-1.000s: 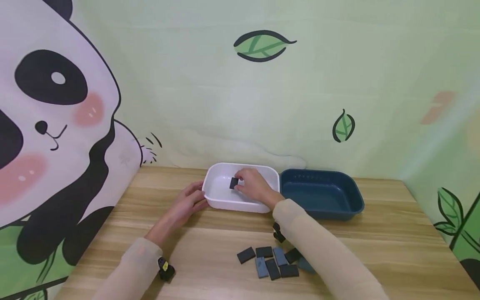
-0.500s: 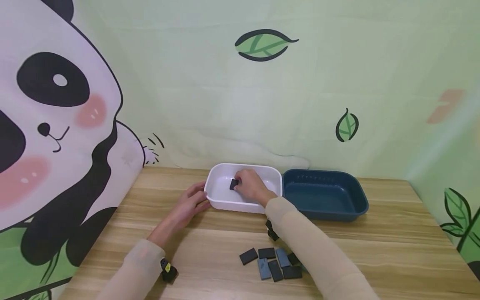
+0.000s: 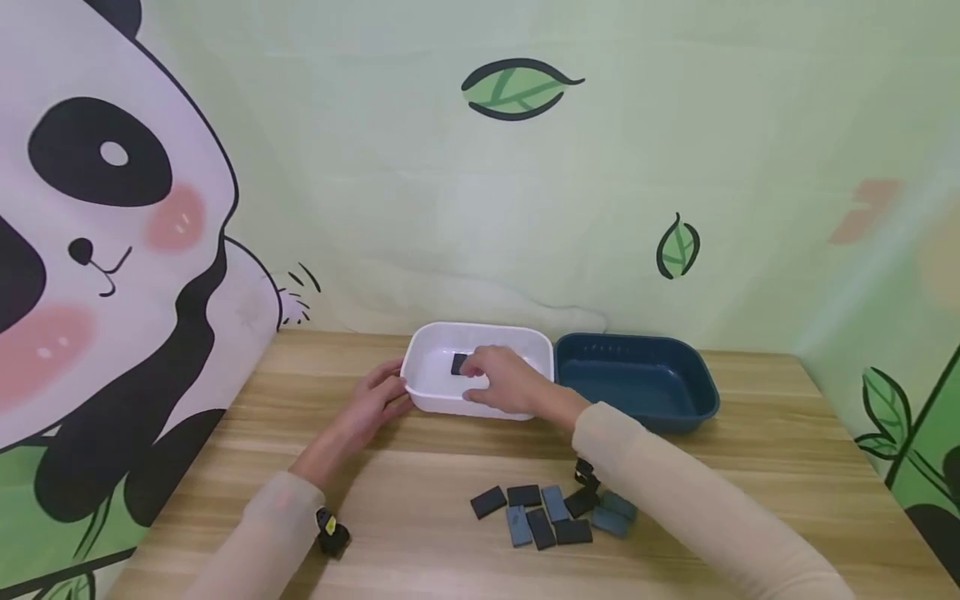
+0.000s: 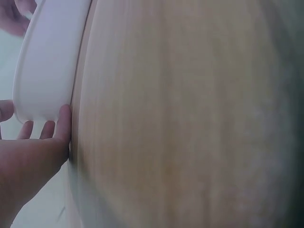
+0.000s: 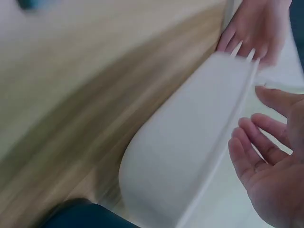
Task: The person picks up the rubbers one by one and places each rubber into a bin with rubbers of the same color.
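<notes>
A white basin (image 3: 480,406) stands at the back of the table. One small black rectangular tile (image 3: 457,364) lies on its floor. My right hand (image 3: 506,382) is over the basin, thumb and fingers apart, with the fingertips close by the tile; the right wrist view shows this hand (image 5: 273,161) with nothing in it. At the basin's left end my left hand (image 3: 372,404) rests its fingers against the outer wall. In the left wrist view, the fingers of that hand (image 4: 33,161) touch the white wall. Its palm is turned from sight.
A dark blue basin (image 3: 637,383) adjoins the white one on the right. Several black and blue-grey tiles lie flat near the front, among them a black tile (image 3: 488,502) and a blue-grey tile (image 3: 518,526). Behind the wooden table (image 3: 405,508) hangs a printed cloth (image 3: 375,167).
My right hand has let go of the black tile in the white basin and drawn slightly right, thumb spreading from the fingers. The left hand stays at the basin's end.
</notes>
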The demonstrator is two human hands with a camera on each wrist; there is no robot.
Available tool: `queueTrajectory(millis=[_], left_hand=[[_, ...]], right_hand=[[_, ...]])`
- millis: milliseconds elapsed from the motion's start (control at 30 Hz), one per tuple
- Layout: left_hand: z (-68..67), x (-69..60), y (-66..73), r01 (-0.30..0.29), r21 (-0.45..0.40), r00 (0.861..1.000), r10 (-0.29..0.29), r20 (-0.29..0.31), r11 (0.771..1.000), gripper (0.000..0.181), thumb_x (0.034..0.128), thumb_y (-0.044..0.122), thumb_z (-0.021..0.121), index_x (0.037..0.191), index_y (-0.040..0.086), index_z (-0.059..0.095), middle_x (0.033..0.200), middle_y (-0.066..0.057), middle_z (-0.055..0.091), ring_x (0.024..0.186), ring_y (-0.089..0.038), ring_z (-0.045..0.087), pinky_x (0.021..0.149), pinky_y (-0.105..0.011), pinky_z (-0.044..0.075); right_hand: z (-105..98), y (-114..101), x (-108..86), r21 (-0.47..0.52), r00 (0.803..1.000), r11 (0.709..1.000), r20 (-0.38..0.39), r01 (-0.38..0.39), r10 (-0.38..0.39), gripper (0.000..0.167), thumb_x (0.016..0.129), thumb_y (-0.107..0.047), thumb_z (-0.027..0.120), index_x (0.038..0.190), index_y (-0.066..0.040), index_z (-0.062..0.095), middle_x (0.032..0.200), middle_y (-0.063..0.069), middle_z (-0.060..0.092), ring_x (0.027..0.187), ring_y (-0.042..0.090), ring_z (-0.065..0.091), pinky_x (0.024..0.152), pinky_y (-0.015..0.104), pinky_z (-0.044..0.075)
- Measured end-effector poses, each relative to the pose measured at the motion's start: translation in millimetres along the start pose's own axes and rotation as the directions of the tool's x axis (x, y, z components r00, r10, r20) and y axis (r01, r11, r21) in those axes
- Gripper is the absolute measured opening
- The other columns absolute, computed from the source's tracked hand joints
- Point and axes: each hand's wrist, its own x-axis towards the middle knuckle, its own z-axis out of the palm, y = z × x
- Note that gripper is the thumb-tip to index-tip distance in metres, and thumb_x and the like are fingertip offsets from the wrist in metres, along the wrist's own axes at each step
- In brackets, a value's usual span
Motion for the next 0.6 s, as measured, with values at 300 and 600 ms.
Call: queueTrajectory(millis=[300, 600], left_hand=[[-1.2, 1.7, 3.2, 0.016, -0.019, 1.0, -0.016, 0.005, 1.0, 0.056, 0.1095, 0.007, 0.045, 0.163, -0.001, 0.029, 0.164, -0.023, 0.034, 0.145, -0.035, 0.043, 0.111, -0.036, 0.052], [2.0, -0.2, 5.3, 0.013, 0.006, 1.0, -0.013, 0.011, 1.0, 0.058, 0.1101, 0.009, 0.046, 0.164, -0.002, 0.027, 0.165, -0.024, 0.033, 0.147, -0.038, 0.042, 0.116, -0.042, 0.047]], right_hand=[[-5.8, -43.7, -69.1, -0.043, 0.981, 0.986, 0.117, 0.159, -0.153, 0.03, 0.095, -0.022, 0.081, 0.119, -0.006, 0.076, 0.114, 0.005, 0.072, 0.108, 0.02, 0.066, 0.097, 0.032, 0.057], [31.0, -37.6, -110.9, -0.129, 0.979, 0.979, 0.151, 0.158, -0.138, 0.022, 0.093, -0.027, 0.085, 0.103, -0.01, 0.076, 0.098, -0.002, 0.069, 0.089, 0.008, 0.061, 0.077, 0.021, 0.055]])
